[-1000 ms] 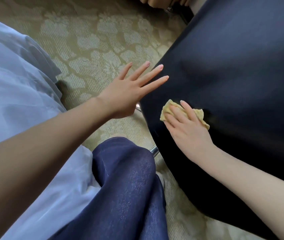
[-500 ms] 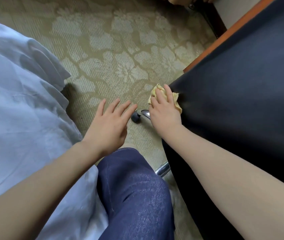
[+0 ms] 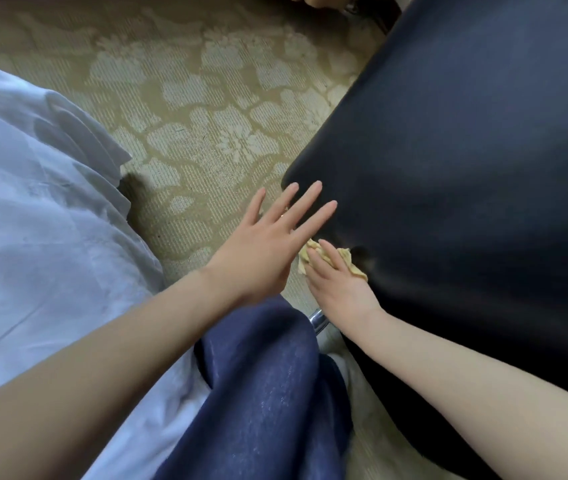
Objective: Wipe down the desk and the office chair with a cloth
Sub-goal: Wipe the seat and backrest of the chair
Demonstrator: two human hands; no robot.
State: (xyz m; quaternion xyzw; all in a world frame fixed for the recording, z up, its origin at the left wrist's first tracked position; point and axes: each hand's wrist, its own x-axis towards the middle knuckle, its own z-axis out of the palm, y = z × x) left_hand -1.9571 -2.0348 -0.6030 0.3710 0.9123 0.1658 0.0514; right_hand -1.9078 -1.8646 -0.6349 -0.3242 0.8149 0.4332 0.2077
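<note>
Flat right hand (image 3: 341,289) presses crumpled yellow cloth (image 3: 353,266) on black leather office chair (image 3: 466,168), left hand (image 3: 262,247) splayed at its edge; overlapping strokes advised.

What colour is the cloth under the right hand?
Pale yellow; the cloth shows best in the head view.

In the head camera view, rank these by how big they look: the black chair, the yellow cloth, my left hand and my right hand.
1. black chair, by far
2. left hand, then right hand, though the left may only look bigger from nearness
3. yellow cloth, mostly covered by the right hand
</note>
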